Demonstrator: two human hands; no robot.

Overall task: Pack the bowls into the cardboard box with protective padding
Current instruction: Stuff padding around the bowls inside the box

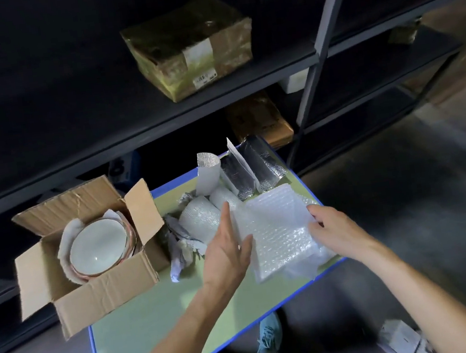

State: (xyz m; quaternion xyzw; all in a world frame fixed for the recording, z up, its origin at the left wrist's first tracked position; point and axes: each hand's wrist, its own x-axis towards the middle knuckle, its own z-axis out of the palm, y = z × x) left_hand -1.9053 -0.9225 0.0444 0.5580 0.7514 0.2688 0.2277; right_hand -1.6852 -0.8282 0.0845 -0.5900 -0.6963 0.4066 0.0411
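We pinch the bubble wrap [277, 229] between our hands by opposite edges: left hand [227, 251] thumb over straight fingers, right hand [333, 228] curled. It seems light, floppy.

Single head-worn view, facing forward and down, close above pale-green blue-edged table [156, 319]; dark metal shelving [176, 115] beyond far edge.

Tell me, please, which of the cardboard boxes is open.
The cardboard box at the left edge of the green table: its flaps stand spread and a white bowl shows inside. The shelf box above is taped shut.
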